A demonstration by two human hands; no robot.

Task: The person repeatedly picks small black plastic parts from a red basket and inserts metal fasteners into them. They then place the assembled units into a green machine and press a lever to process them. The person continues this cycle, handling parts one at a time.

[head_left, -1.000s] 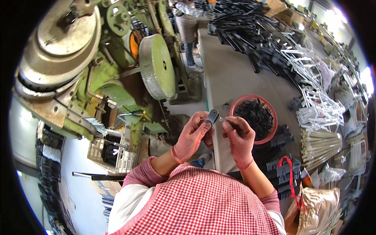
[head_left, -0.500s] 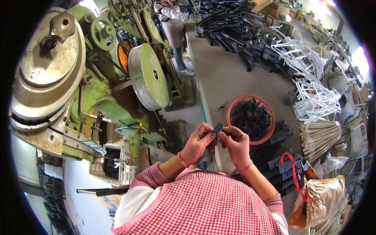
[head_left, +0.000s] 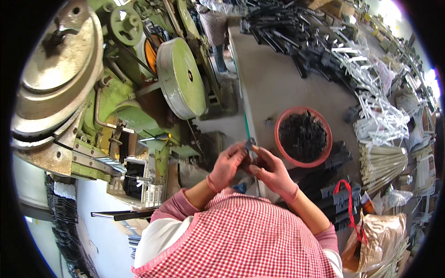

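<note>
My left hand, in a thin pink glove, is closed on a small dark strip-shaped piece held upright in front of my apron. My right hand, gloved the same way, meets it from the other side, fingers and thumb bent around the lower part of the piece. Motion blurs the fingertips, and the hands hide most of the piece. Beyond my right hand, a round red plastic basket on the grey table holds a heap of small black parts.
Green machinery with a large wheel stands to the left. Black tubes cover the table's far end; white metal frames and pale rods line the right. A brown bag lies near right. Another person stands beyond.
My right hand has come in against the dark piece, its fingers spreading from a pinch to wrap around it. The piece has tilted more upright. The whole view has shifted slightly.
</note>
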